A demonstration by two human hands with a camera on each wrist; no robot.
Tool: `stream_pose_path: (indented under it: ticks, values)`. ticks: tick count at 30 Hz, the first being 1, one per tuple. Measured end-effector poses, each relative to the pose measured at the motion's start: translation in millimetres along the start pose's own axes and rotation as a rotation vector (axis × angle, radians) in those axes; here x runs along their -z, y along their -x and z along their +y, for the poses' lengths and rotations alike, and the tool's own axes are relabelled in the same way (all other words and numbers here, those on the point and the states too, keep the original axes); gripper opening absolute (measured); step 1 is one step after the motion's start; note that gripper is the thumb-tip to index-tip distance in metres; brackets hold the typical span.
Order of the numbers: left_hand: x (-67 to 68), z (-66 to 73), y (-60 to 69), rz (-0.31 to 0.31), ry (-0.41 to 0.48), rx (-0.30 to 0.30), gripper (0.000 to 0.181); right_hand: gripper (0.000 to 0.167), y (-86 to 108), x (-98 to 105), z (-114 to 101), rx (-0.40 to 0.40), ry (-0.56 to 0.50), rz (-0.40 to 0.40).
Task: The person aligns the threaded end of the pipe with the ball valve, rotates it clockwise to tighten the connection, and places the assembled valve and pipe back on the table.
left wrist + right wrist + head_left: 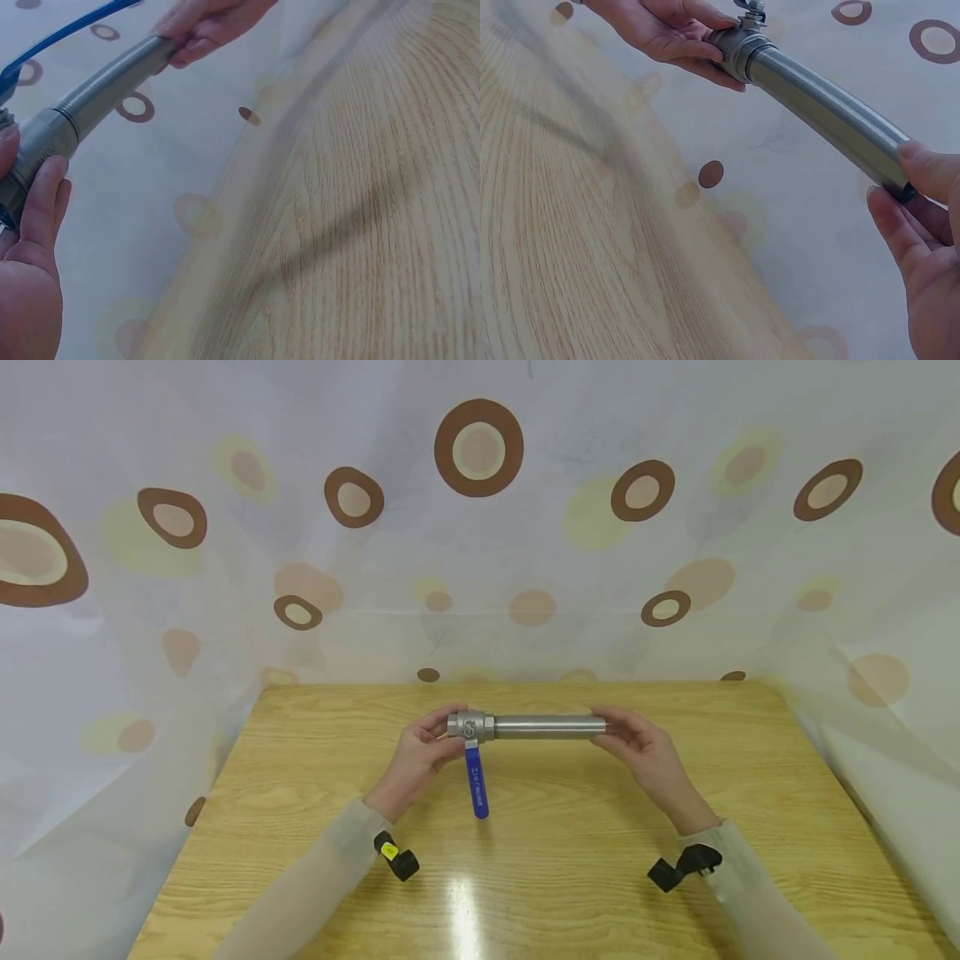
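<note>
A steel ball valve [477,725] with a blue lever handle [477,781] is joined to a straight metal pipe [551,727], held level above the table. The lever points toward the person. My left hand [416,762] grips the valve's left end between thumb and fingers. At the pipe's free right end, my right hand [651,762] pinches it with thumb and fingers. In the left wrist view, threads show where the pipe [112,86] meets the valve [45,142]. The right wrist view shows the right fingertips around the pipe's [832,112] end.
Below the hands lies a wooden table [570,877], with a bright light reflection near its front. A white sheet [540,552] with brown, pink and yellow round shapes hangs behind the table and along both sides. Both wrists carry small black cameras.
</note>
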State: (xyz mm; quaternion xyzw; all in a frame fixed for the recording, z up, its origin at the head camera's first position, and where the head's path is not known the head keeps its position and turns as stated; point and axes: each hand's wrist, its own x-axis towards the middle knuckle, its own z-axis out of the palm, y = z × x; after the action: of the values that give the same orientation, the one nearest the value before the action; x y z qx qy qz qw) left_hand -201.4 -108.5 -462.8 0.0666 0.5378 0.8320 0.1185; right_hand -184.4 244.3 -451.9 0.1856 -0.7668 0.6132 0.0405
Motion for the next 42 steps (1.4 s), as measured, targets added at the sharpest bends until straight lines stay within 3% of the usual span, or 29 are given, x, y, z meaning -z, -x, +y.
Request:
stream_pose_path:
  ticks: [20,42]
  values:
    - [0.0,1.1,0.5,0.001,-0.010,0.001,0.054,0.042,0.5,-1.3,-3.0,0.007,0.013,0.009]
    - [2.2,0.5,-1.0,-0.001,0.001,0.000,0.050,0.042,-1.0,-0.4,-4.9,-0.043,0.028,0.032]
